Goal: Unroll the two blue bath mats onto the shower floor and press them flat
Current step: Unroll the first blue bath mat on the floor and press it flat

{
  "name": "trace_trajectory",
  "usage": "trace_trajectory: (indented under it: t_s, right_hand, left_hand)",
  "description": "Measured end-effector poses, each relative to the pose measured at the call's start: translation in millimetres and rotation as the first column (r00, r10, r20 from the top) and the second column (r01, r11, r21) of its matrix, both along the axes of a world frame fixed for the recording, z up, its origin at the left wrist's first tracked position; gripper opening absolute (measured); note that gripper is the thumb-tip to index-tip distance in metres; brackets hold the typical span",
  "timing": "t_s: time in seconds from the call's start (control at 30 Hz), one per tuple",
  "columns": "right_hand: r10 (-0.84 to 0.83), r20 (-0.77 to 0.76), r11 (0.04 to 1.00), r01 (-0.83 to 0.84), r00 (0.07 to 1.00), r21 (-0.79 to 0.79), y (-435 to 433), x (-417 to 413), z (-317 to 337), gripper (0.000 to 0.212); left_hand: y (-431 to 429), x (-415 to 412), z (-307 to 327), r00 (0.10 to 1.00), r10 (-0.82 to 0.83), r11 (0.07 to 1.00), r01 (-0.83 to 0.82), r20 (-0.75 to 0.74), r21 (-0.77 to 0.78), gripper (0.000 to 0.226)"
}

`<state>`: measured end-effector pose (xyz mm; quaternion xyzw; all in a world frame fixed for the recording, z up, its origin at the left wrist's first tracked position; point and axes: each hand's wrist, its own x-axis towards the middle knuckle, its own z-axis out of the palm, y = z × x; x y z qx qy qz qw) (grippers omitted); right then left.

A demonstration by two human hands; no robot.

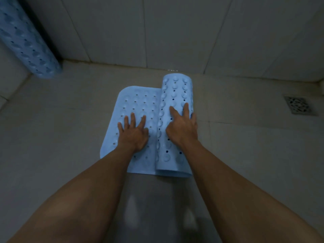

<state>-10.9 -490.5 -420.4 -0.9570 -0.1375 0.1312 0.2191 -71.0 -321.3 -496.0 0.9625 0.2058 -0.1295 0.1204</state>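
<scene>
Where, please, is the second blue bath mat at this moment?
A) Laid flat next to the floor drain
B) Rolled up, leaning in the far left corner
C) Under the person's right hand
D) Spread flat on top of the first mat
B: the second mat is a roll propped in the left corner by the wall, apart from the partly unrolled mat that the left hand and right hand rest on.

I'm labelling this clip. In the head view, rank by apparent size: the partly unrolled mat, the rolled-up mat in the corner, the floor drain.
1. Partly unrolled mat, largest.
2. Rolled-up mat, cut off by the frame edge, so its full size is unsure.
3. Floor drain, clearly smallest.
</scene>
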Motion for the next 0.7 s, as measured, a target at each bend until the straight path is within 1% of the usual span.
trace_trajectory:
  t_s: [0.07, 0.13, 0.17, 0.23, 0.27, 0.3, 0.33, 0.4, 0.47, 0.53, 0.57, 0.63, 0.7]
  right_hand:
    - [-0.022, -0.002, 1.000, 0.022, 1.000, -0.008, -4.2, -0.3, 2.4, 0.066]
    - [-0.028, 0.012, 0.999, 0.028, 1.000, -0.030, -8.2, -0.4, 2.3, 0.062]
    - [-0.031, 0.002, 0.999, 0.031, 1.000, -0.039, -10.7, -0.7, 1.1, 0.066]
    - [-0.041, -0.049, 0.998, 0.038, 0.998, -0.057, -15.8, -0.2, -3.3, 0.086]
    - [-0.044, -0.064, 0.997, 0.040, 0.997, -0.070, -19.2, 1.0, -4.8, 0.095]
    - [-0.052, -0.069, 0.996, 0.046, 0.996, -0.079, -22.0, 2.5, -5.1, 0.099]
    - [-0.066, -0.068, 0.995, 0.061, 0.996, -0.078, -25.4, 4.0, -4.6, 0.098]
    - [-0.083, -0.056, 0.994, 0.078, 0.995, -0.077, -32.6, 6.5, -2.1, 0.090]
    - [-0.072, -0.050, 0.995, 0.069, 0.996, -0.075, -40.6, 7.4, -0.2, 0.087]
    - [-0.040, -0.035, 0.996, 0.037, 0.999, -0.081, -49.7, 7.2, 0.9, 0.084]
    - [-0.015, -0.016, 0.995, 0.013, 1.000, -0.095, -54.8, 7.0, 0.6, 0.082]
    - [0.017, 0.024, 0.993, -0.014, 1.000, -0.115, -65.3, 7.9, -0.5, 0.073]
    - [0.005, 0.024, 0.994, -0.002, 1.000, -0.112, -76.5, 10.0, -1.1, 0.063]
  left_hand:
    - [-1.8, 3.2, 1.2, 0.999, 0.019, 1.000, -0.019, -0.029, 0.005, 0.066]
    - [-6.2, 4.0, 3.1, 1.000, 0.021, 1.000, -0.021, -0.021, 0.017, 0.064]
    - [-10.1, 3.1, 3.7, 1.000, 0.008, 1.000, -0.008, -0.011, 0.024, 0.061]
    - [-18.7, 1.0, 4.4, 1.000, -0.002, 1.000, 0.002, 0.019, 0.015, 0.057]
    - [-22.9, 0.8, 4.7, 0.999, 0.018, 1.000, -0.018, 0.031, -0.002, 0.057]
    - [-25.4, 1.2, 5.3, 0.999, 0.045, 0.999, -0.045, 0.024, -0.020, 0.060]
    - [-27.1, 1.9, 5.7, 0.998, 0.065, 0.997, -0.065, 0.000, -0.029, 0.066]
    - [-29.7, 4.8, 6.3, 0.995, 0.076, 0.997, -0.077, -0.057, -0.011, 0.076]
    - [-34.6, 8.8, 8.4, 0.997, 0.062, 0.998, -0.062, -0.053, 0.009, 0.071]
    - [-44.7, 12.7, 10.7, 1.000, -0.001, 1.000, 0.001, -0.007, 0.025, 0.060]
    - [-52.8, 13.9, 11.3, 0.999, -0.036, 0.999, 0.036, 0.005, 0.031, 0.058]
    - [-70.2, 15.3, 11.2, 0.999, -0.051, 0.998, 0.051, -0.001, 0.025, 0.057]
    - [-83.7, 16.4, 10.0, 0.999, -0.008, 1.000, 0.008, -0.034, -0.005, 0.062]
